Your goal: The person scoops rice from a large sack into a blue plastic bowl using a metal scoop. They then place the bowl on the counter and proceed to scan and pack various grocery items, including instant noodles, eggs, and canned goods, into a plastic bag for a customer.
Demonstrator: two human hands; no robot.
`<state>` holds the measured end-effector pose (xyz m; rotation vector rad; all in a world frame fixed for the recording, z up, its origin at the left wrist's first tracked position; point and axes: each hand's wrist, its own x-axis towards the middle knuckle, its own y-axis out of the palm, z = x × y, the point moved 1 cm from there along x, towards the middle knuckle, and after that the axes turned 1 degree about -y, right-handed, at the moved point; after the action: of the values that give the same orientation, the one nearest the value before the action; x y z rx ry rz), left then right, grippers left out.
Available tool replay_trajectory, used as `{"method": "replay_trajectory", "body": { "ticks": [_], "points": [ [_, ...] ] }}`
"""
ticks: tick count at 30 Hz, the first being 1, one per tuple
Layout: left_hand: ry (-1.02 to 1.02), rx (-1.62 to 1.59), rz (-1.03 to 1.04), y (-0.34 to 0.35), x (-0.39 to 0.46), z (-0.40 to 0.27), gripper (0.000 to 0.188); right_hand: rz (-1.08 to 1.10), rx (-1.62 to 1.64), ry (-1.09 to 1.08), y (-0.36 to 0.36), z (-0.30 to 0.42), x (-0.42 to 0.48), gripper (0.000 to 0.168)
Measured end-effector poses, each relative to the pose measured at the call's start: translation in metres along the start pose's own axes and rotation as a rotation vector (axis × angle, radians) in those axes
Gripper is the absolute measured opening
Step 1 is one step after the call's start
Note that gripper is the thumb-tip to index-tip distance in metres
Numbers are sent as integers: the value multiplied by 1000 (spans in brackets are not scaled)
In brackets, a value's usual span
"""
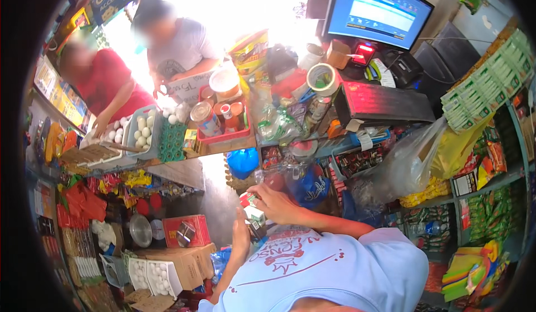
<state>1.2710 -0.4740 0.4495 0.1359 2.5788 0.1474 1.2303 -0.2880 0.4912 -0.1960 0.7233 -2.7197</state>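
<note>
My left hand (241, 231) is upright in front of my chest, its palm and fingers against the left side of several small cardboard packs. My right hand (274, 203) reaches over from the right with its fingertips on the uppermost one, a red, white and green pack (247, 199). Below that is a white and green pack (255, 215), partly covered by my fingers. A dark pack (256, 229) sits lowest, close to my light blue shirt (318, 261).
A wooden counter (228, 143) holds a red basket (204, 136) of jars, a green egg tray (172, 142) and egg bins (144, 153). Two people stand beyond it. A monitor (379, 10) is at upper right. Stocked shelves (456, 211) are on my right, cartons (180, 261) on my left.
</note>
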Motion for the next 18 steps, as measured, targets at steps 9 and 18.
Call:
{"method": "replay_trajectory", "body": {
  "ticks": [9,18],
  "points": [
    [223,487,-31,-52,-47,-7,69,63,240,-96,47,5,23,31],
    [-47,-432,-10,-84,-30,18,46,387,68,-180,93,25,73,31]
  ]
}}
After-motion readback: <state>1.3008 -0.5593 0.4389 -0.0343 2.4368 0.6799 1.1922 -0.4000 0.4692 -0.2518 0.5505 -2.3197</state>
